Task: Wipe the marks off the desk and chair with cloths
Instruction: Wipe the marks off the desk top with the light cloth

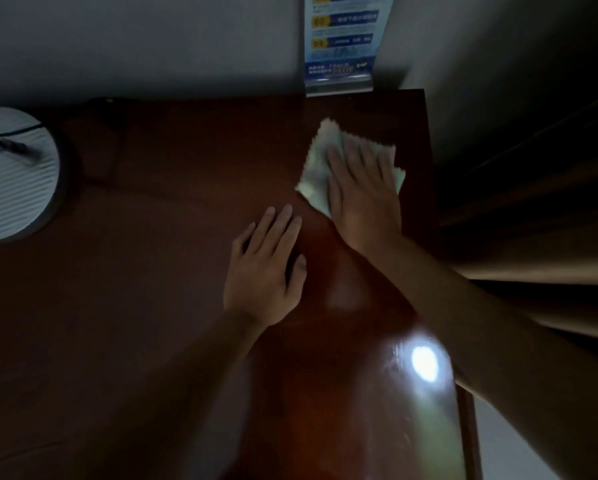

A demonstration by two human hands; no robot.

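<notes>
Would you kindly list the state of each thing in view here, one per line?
Cloth: spread flat on the desk, pinned under the right hand.
Right hand: open, palm down on the cloth.
Left hand: open, flat on the bare desk, no cloth.
Desk: dark, glossy, reflecting a light.
Sign holder: upright at the back edge.

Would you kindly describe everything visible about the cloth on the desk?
The cloth is pale green-white, soft-looking, with zigzag-cut edges, apparently folded into layers. It lies flat near the far right corner of the dark reddish-brown desk, just before a standing sign. The right hand presses flat on it, fingers spread, covering its right part.
</notes>
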